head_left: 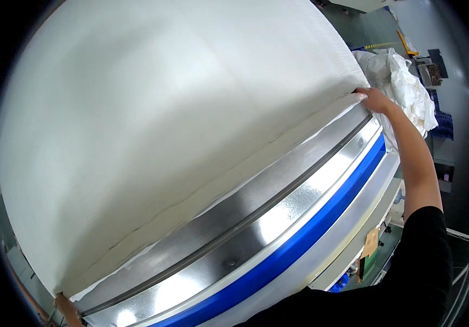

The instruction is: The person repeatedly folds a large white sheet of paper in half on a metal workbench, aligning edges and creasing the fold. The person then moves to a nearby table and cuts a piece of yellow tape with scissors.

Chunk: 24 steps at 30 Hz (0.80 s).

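A broad sheet of white fabric (180,109) lies over most of the view, its pleated right side suggesting several layers beneath. Along its near edge runs a folded strip (234,169). At the far right end of that edge, my right hand (375,100) is closed, pinching the fabric with thumb and fingers. My left hand (66,309) is at the lower left corner of the same edge, fingers bent around the fabric and only partly visible. Between the hands, the edge slants up to the right above a bare metal surface (212,234).
A dark rail (245,215), a shiny metal strip (283,218) and a blue band (300,242) run along the machine's near side. Crumpled white fabric (400,87) is heaped beyond my right hand. A metal frame (466,261) stands at the lower right.
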Available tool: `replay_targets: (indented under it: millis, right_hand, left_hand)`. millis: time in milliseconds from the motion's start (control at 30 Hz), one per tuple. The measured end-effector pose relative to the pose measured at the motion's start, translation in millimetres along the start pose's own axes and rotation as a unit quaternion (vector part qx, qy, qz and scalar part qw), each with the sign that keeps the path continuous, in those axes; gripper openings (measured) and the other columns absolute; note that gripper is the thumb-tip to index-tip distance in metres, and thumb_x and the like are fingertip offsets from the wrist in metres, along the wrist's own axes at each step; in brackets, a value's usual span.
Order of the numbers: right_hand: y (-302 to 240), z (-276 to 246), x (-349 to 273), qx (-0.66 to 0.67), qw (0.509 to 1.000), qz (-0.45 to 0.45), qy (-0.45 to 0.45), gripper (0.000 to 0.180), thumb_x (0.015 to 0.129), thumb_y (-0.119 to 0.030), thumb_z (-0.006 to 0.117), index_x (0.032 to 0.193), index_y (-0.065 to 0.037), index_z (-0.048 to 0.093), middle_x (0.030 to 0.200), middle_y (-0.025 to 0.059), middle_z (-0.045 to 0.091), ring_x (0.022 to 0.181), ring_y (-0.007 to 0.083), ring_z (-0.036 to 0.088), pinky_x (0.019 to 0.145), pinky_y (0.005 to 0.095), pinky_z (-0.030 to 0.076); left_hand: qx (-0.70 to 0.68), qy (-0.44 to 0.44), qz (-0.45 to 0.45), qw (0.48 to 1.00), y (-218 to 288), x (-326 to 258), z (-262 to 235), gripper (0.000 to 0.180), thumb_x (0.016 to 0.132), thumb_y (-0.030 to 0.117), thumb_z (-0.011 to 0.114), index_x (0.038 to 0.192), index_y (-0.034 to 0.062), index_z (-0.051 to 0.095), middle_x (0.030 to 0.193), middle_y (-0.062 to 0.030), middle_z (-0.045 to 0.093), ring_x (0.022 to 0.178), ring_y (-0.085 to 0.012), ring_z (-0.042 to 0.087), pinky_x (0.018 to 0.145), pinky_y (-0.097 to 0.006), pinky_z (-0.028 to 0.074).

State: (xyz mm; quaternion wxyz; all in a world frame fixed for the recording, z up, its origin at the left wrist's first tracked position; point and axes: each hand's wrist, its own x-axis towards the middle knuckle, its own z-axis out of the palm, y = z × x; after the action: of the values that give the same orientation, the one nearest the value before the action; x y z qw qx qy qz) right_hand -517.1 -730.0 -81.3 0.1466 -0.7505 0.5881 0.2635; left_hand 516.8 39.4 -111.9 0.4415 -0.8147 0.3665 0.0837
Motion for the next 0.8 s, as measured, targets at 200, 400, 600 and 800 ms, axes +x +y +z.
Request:
replay_targets:
  millis: [200, 400, 600, 800]
  right_hand:
    - [-9.3, 24.4, -2.9, -0.141, 0.982, -0.031, 0.119, 0.049, 0.074, -0.002, 0.055, 0.121, -0.013, 0.06, 0.117, 0.0144, 0.063, 0.106, 0.0363, 0.059, 0.092, 0.0426, 0.048]
    - [14.2, 1.4, -29.4, -0.105, 0.979, -0.026, 0.171, 0.044, 0.076, 0.003, 0.055, 0.117, -0.01, 0.063, 0.109, 0.0181, 0.066, 0.101, 0.0363, 0.062, 0.086, 0.0422, 0.05]
    - [89.1, -54.3, -53.7, -0.182, 0.967, -0.055, 0.17, 0.039, 0.087, -0.006, 0.056, 0.126, -0.011, 0.057, 0.115, 0.0192, 0.063, 0.108, 0.0373, 0.059, 0.091, 0.0423, 0.046]
    - [140.0, -68.6, -121.2, -0.145, 0.981, -0.054, 0.119, 0.039, 0.09, -0.007, 0.055, 0.129, -0.01, 0.054, 0.118, 0.0168, 0.063, 0.111, 0.0335, 0.059, 0.095, 0.0404, 0.045]
  left_hand:
    - [-0.274, -0.123, -0.015, 0.954, -2.3, -8.0, -1.0, 0.039, 0.098, 0.02, 0.042, 0.135, 0.0064, 0.048, 0.138, -0.0126, 0.048, 0.128, -0.0262, 0.042, 0.106, -0.039, 0.031]
    - [-0.038, 0.05, 0.007, 0.998, 47.7, -28.9, -58.0, 0.035, 0.085, 0.001, 0.048, 0.114, 0.0137, 0.064, 0.109, -0.0104, 0.066, 0.104, -0.0321, 0.059, 0.104, -0.042, 0.037]
    - [-0.124, 0.045, -0.012, 0.991, 32.5, -86.6, -159.1, 0.037, 0.084, 0.002, 0.048, 0.113, 0.0172, 0.065, 0.11, -0.0097, 0.066, 0.103, -0.0324, 0.06, 0.107, -0.047, 0.033]
    - [-0.121, 0.031, 0.05, 0.991, -23.2, -146.9, -111.3, 0.04, 0.079, 0.0, 0.053, 0.113, 0.0161, 0.065, 0.109, -0.0108, 0.067, 0.105, -0.0329, 0.059, 0.105, -0.049, 0.033]
